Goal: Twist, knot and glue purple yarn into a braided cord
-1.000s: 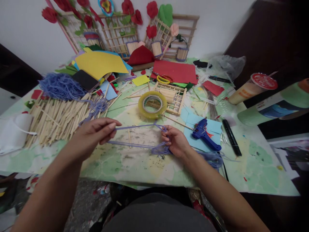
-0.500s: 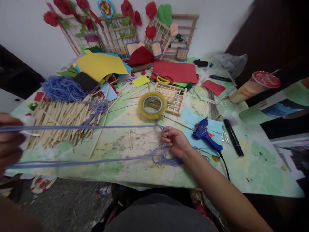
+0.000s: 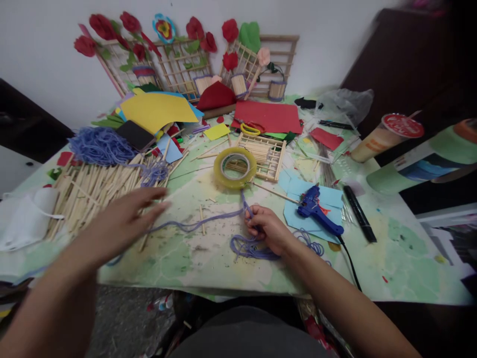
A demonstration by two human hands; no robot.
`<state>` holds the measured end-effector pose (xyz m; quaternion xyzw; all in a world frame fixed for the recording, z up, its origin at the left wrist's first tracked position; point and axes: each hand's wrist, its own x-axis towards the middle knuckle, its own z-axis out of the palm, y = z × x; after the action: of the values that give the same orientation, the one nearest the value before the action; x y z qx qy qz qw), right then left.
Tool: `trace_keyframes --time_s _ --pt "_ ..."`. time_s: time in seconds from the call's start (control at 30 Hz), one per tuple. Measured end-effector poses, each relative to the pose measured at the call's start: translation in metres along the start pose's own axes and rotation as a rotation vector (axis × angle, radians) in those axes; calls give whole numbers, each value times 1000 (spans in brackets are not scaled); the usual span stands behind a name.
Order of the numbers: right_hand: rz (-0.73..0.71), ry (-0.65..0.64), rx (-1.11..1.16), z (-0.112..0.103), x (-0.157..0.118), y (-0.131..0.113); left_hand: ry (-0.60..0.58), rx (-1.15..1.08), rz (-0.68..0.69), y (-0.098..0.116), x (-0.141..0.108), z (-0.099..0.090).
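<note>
My right hand (image 3: pixel 267 229) is closed in a pinch on purple yarn (image 3: pixel 194 227), just in front of a roll of yellowish tape (image 3: pixel 218 171). From its fingers one end of the yarn rises to the roll's near edge, and the other runs slack to the left across the table. Loose loops of yarn (image 3: pixel 248 248) lie beneath and beside this hand. My left hand (image 3: pixel 124 216), slightly blurred, hovers over the front of a pile of thin wooden sticks (image 3: pixel 89 181). Its fingers stretch out to the right, apart, with nothing seen in them.
A blue glue gun (image 3: pixel 316 211) rests on light blue paper, its cord trailing off the front edge. A stick lattice (image 3: pixel 276 164), yellow-handled scissors (image 3: pixel 250 130) and a black marker (image 3: pixel 359 214) lie around. A purple yarn heap (image 3: pixel 100 145) sits left; a cup (image 3: pixel 387 136) and bottle (image 3: pixel 428 159) stand right.
My left hand has let go of the taut yarn at the far left and moved right, over the sticks. The yarn has gone slack onto the table. My right hand keeps its pinch, nearly in place.
</note>
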<state>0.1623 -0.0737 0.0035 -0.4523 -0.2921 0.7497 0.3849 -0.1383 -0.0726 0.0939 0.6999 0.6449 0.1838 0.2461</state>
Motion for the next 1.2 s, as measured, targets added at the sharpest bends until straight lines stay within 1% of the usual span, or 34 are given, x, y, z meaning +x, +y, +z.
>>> trace_keyframes --time_s 0.03,0.07,0.13,0.17,0.2,0.23,0.3,0.37,0.47,0.53,0.6,0.67,0.73,0.87,1.0,1.1,1.2 --pt "2 -8 15 1 -1 0 -138 -97 53 17 20 22" --pt "2 -14 39 2 -2 0 -256 -223 71 33 37 44" --pt "0 -21 103 3 -3 -1 -374 -543 -12 58 60 86" --pt "-5 -24 136 3 -4 -2 -393 -733 -86 67 67 103" --pt "-10 -27 165 3 -5 -3 -413 -916 -185 74 71 116" --pt "-17 -30 187 3 -5 -4 -459 -1065 -263 78 72 127" --pt "-22 -34 211 3 -7 -4 -562 -1264 -374 82 72 141" --pt "-11 -31 219 3 -7 -4 -620 -1344 -427 81 71 148" --pt "16 -30 225 3 -7 -2 -579 -1344 -425 78 70 151" --pt "21 -25 221 3 -7 -1 -572 -1298 -401 74 71 150" --pt "18 -13 201 3 -7 -1 -610 -1217 -384 69 73 149" --pt "7 10 159 4 -7 -1 -644 -1125 -376 66 73 148" --pt "-1 38 87 4 -7 -1 -644 -1061 -365 64 74 149" --pt "-35 72 -138 4 -9 2 -602 -1010 -354 62 74 152" --pt "-123 52 -414 4 -12 4 -576 -1009 -350 64 73 155" --pt "-217 50 -715 7 -17 6 -540 -1085 -387 66 72 153" --pt "-238 82 -969 12 -26 8 -536 -1252 -471 67 73 149"
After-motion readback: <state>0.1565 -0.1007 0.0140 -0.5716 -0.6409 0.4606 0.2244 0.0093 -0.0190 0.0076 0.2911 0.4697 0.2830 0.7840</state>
